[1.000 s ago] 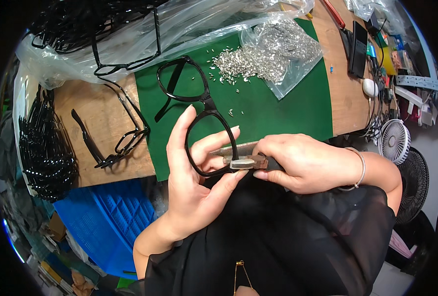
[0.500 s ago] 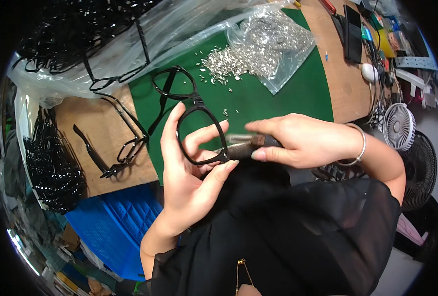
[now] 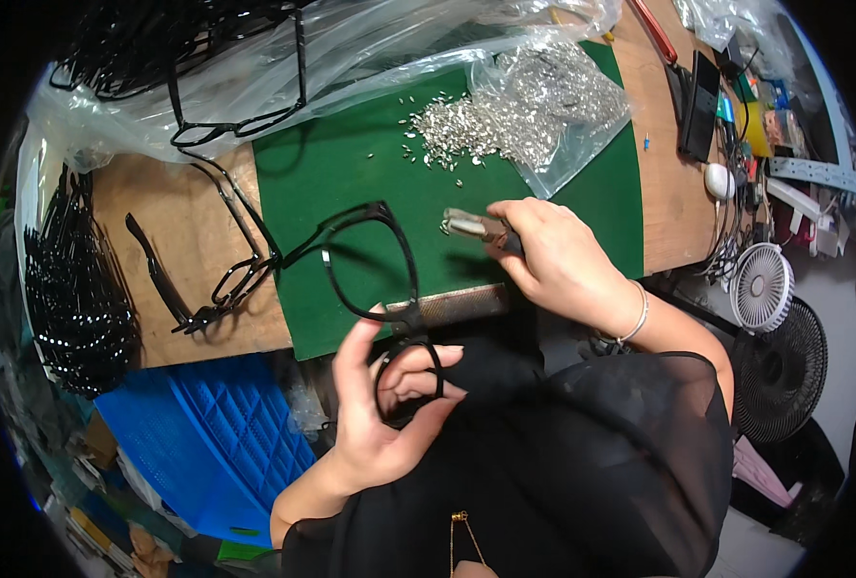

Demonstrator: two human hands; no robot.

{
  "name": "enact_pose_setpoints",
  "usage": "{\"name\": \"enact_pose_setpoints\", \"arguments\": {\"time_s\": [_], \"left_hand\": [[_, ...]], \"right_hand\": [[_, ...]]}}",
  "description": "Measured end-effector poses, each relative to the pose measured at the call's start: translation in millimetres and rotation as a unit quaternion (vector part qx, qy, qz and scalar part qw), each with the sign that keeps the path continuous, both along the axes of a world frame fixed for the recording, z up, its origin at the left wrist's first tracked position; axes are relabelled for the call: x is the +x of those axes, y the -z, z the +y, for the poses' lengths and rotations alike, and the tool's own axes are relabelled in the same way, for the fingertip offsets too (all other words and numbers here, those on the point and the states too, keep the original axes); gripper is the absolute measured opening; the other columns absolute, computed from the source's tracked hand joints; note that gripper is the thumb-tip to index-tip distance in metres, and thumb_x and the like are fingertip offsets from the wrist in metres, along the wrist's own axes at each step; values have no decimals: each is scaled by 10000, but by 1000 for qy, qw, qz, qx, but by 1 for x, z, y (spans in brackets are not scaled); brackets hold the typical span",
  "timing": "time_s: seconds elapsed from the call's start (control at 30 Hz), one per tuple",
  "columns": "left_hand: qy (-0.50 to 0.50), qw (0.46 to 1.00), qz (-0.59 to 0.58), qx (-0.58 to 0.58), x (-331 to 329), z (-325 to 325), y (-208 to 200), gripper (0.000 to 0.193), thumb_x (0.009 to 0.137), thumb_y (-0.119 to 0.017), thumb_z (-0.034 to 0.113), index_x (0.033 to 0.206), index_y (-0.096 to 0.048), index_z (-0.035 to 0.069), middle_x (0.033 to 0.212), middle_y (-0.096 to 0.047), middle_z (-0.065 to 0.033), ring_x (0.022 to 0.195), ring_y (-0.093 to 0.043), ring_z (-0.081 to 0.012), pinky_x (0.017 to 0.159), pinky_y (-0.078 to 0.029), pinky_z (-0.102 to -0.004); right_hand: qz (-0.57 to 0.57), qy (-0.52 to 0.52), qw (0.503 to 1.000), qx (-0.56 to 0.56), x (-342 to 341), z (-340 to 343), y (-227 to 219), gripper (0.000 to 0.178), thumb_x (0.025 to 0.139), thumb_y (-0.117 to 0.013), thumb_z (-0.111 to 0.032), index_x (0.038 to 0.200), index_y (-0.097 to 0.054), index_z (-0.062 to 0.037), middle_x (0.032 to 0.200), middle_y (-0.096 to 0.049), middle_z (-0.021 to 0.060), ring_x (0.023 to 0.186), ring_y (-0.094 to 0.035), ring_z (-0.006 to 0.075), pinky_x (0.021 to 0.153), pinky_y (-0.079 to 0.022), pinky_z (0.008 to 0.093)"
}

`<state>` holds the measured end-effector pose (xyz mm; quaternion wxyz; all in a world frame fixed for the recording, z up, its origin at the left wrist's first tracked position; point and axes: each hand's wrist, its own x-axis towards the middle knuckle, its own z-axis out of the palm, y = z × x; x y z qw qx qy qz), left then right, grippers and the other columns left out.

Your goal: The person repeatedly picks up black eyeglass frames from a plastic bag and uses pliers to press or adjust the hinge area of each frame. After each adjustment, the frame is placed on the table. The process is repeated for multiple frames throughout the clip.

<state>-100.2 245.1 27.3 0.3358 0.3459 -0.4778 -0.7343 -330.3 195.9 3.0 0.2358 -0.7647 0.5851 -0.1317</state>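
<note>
two hands are seen. by the left hand point(image 3: 380, 424), one black glasses frame point(image 3: 407, 322) is held near the worktop's point(image 3: 172, 212) front edge, its lower rim pinched between thumb and fingers; the upper rim is set over the green mat point(image 3: 351, 183). by the right hand point(image 3: 563, 252), one pair of pliers point(image 3: 476, 225) is gripped, the fingers closed around the handles, the head held above the mat. whether a piece is caught at its tip cannot be told. one further frame point(image 3: 197, 316) is laid on the worktop at left, and another point(image 3: 240, 125) is seen against the clear plastic sheet point(image 3: 380, 67). one heap of silvery pieces point(image 3: 452, 133), too many to be counted, is spread beside one clear bag point(image 3: 549, 181). two fans, one white point(image 3: 765, 279) and one black point(image 3: 784, 376), are placed at right.

the held frame's lower rim is partly hidden by fingers, the pliers' handles are mostly covered by the palm, and the black pile point(image 3: 129, 48) at top left is cut off by the dark rim.
</note>
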Motion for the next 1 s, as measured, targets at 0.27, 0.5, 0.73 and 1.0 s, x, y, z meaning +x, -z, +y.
{"name": "enact_pose_setpoints", "arguments": {"time_s": [0.27,0.5,0.73,1.0], "left_hand": [[104,936,185,280,12,-14,-5,619,702,-627,-70,1202,-292,77,1206,-432,-137,1059,-497,-220,915,-385,-339],[-5,992,-28,125,-11,1,1,199,877,-422,-21,1069,-373,-19,954,-548,-143,760,-585,-176,744,-466,-292],[-73,997,5,35,-37,2,8,488,829,-452,-98,1261,-237,-28,1043,-511,-164,789,-593,-166,732,-494,-261],[-94,995,-34,-32,-47,5,7,495,809,-512,-87,1243,-277,-52,960,-535,-131,773,-600,-136,703,-497,-230]], "right_hand": [[14,-5,999,-51,11,-15,25,197,667,-622,-62,795,-478,-23,723,-496,121,713,-514,299,635,-407,381],[7,-43,998,-41,11,-13,23,188,681,-619,-62,808,-486,-21,725,-501,110,716,-509,304,633,-402,378],[-359,149,919,63,41,24,-25,111,783,-628,-49,828,-538,-5,711,-516,84,603,-520,132,545,-426,260],[-561,251,764,195,54,30,-28,164,844,-580,-76,940,-459,-17,792,-500,10,681,-474,47,584,-414,202]]}}
